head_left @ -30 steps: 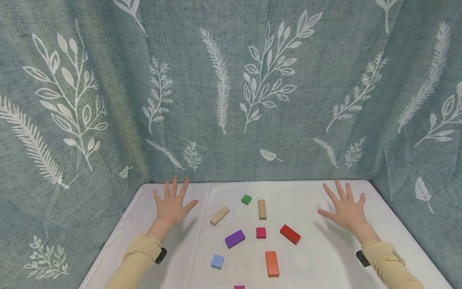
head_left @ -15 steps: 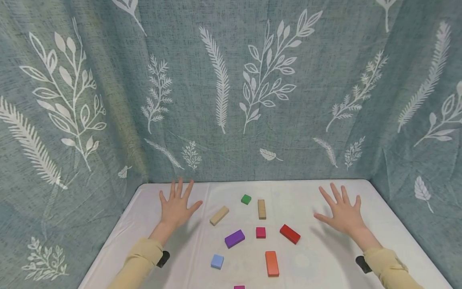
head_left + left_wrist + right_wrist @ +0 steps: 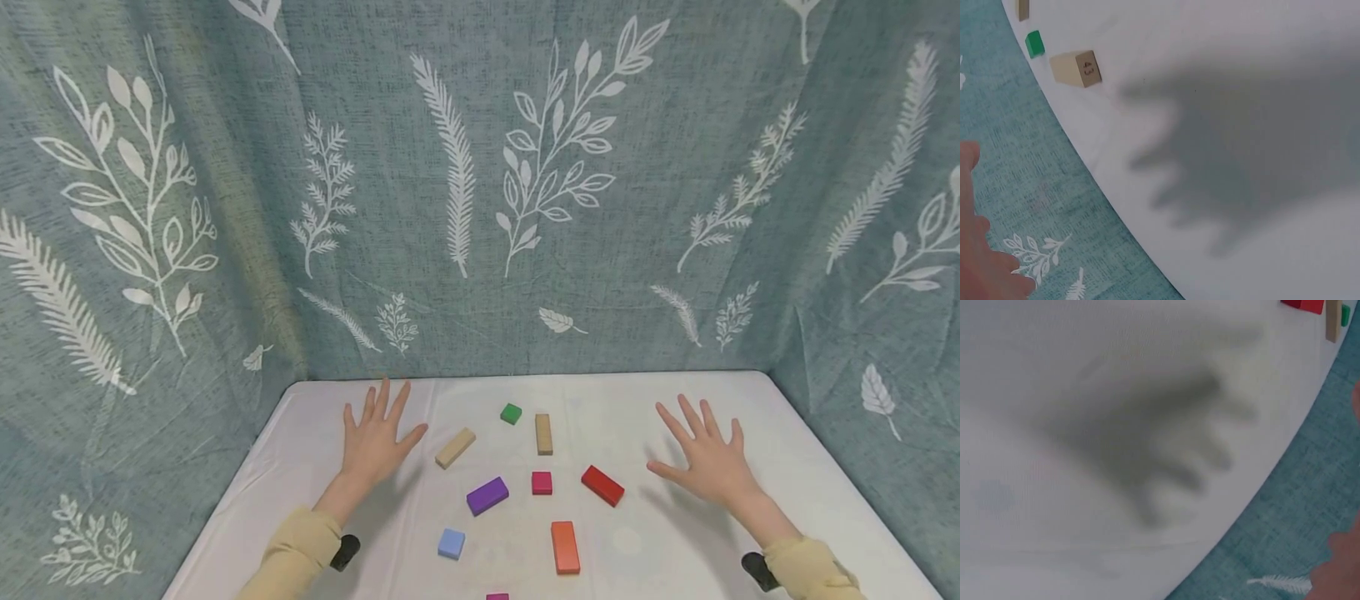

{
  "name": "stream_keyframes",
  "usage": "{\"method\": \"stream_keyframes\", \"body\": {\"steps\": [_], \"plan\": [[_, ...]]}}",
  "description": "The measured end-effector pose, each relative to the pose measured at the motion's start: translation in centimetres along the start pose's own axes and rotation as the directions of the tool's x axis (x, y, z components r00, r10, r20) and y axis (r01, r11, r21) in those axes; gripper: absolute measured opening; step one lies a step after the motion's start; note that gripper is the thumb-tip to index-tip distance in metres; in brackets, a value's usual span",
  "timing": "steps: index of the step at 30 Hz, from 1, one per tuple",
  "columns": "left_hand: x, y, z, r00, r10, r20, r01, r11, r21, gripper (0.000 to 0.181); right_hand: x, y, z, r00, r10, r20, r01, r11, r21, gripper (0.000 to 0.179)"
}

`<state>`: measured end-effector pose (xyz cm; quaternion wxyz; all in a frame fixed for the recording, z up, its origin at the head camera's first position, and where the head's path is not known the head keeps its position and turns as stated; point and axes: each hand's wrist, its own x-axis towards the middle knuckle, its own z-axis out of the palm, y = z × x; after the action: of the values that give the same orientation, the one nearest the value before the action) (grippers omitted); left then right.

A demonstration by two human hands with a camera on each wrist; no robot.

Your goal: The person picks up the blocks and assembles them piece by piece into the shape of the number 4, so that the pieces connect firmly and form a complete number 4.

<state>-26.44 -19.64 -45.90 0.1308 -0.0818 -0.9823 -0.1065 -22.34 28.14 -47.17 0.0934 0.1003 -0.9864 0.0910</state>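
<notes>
Two spread hands in the air, loose blocks between

Grey-green curtain (image 3: 390, 192), white leaf prints, behind and to both sides. White-covered bench (image 3: 660, 575) in front of it, far corners rounded. Pale yellow sleeves, left (image 3: 292, 558) and right (image 3: 813, 571), coming in from the near edge.

Left hand (image 3: 377, 446): raised over the bench, fingers spread, thumb toward the blocks, holding nothing. Right hand (image 3: 708, 462): likewise raised, fingers spread, thumb inward, holding nothing. Wrist views show a blurred hand shadow on the cloth under each. A dark device under each wrist, left (image 3: 346, 552) and right (image 3: 759, 571).

Blocks, all apart. Orange block (image 3: 565, 547), near side. Red block (image 3: 602, 486), slanted, nearest the right hand. Purple block (image 3: 487, 496), left of centre. Slanted wooden block (image 3: 454, 448), nearest the left hand; dark marking on its end. Second wooden block (image 3: 543, 434), pointing away, far side. Blue block (image 3: 451, 543), near side, left of orange. Crimson block (image 3: 542, 483), between purple and red. Green block (image 3: 511, 414), farthest back. Magenta piece (image 3: 497, 597), cut by the lower frame edge; full size cannot be told.
</notes>
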Motion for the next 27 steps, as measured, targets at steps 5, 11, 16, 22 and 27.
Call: {"method": "stream_keyframes", "body": {"steps": [5,11,16,22,27], "plan": [[-0.3,0.4,0.2,1.000,0.013,-0.013,-0.013,0.999,-0.033,0.074,-0.6,-0.9,0.2,1.000,-0.024,-0.016,0.024,1.000,0.006,0.090],[-0.8,1.0,0.3,0.999,0.024,-0.023,-0.026,0.996,-0.080,0.074,-1.3,-2.0,0.3,0.999,-0.040,-0.007,0.040,0.999,0.029,0.089],[-1.2,1.6,0.4,0.999,0.028,-0.027,-0.031,0.992,-0.123,0.073,-2.1,-3.2,0.2,0.998,-0.055,-0.008,0.056,0.996,0.073,0.088],[-1.5,2.1,0.7,0.999,0.039,-0.034,-0.044,0.987,-0.153,0.073,-2.9,-4.6,0.6,0.997,-0.083,-0.007,0.083,0.991,0.101,0.088],[-1.8,2.6,0.9,0.997,0.065,-0.049,-0.073,0.983,-0.168,0.072,-3.6,-5.8,1.0,0.995,-0.097,-0.001,0.096,0.988,0.121,0.090]]}}
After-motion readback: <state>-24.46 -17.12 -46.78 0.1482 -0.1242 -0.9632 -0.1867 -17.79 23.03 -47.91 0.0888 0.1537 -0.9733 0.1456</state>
